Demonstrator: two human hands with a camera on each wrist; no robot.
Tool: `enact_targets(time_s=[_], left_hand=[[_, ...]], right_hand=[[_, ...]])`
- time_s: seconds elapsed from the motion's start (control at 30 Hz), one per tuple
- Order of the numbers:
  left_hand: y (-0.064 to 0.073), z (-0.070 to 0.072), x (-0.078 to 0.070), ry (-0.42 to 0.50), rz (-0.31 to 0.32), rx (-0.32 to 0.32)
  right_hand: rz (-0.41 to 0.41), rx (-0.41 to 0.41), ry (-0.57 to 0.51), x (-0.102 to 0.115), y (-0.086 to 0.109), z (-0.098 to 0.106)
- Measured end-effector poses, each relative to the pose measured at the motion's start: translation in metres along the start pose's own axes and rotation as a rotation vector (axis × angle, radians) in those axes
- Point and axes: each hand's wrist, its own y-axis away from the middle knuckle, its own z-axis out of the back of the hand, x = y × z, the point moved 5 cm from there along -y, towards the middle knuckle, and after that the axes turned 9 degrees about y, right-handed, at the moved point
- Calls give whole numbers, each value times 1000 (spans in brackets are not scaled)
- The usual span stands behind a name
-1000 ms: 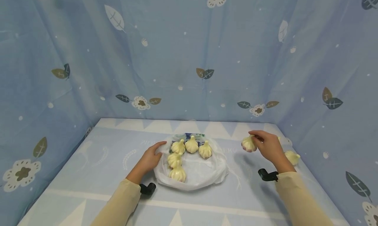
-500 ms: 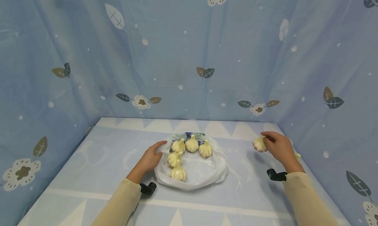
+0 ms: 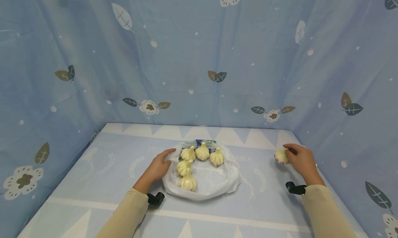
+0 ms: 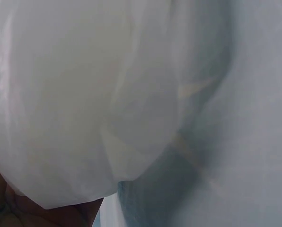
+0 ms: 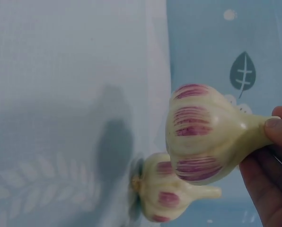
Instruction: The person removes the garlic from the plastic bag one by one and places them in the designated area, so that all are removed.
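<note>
A white plastic bag (image 3: pixel 203 193) sits mid-table with its mouth rolled wide. Several garlic bulbs (image 3: pixel 188 182) lie inside along its left and far sides. My left hand (image 3: pixel 158 167) holds the bag's left rim; in the left wrist view the bag (image 4: pixel 74 104) hides most of the fingers. At the right, my right hand (image 3: pixel 302 160) pinches a garlic bulb (image 5: pixel 200 135) by its stem, the purple-streaked base pointing left in the right wrist view. Below it another garlic bulb (image 5: pixel 167 189) lies on the table, nearly all hidden by the hand in the head view.
The table (image 3: pixel 109 182) has a pale blue and white patterned cover. Blue leaf-print curtains (image 3: pixel 186 58) rise at its back and sides. The right hand works close to the table's right edge. Printed lettering shows at the bag's far inner side.
My right hand has moved right and slightly down with the garlic bulb, covering the bulb seen earlier at the right edge. The left hand and the bag stay in place.
</note>
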Motion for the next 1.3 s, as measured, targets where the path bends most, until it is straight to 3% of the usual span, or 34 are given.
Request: enact_targets(time_s=[0.37, 0.77, 1.3], left_hand=[[0, -1, -3, -9, -9, 2], [-2, -1, 0, -19, -5, 9], [-2, -1, 0, -13, -6, 9]], right_hand=[[23, -59, 18, -18, 5, -3], [-14, 26, 19, -17, 12, -3], [-11, 47, 34, -23, 14, -11]])
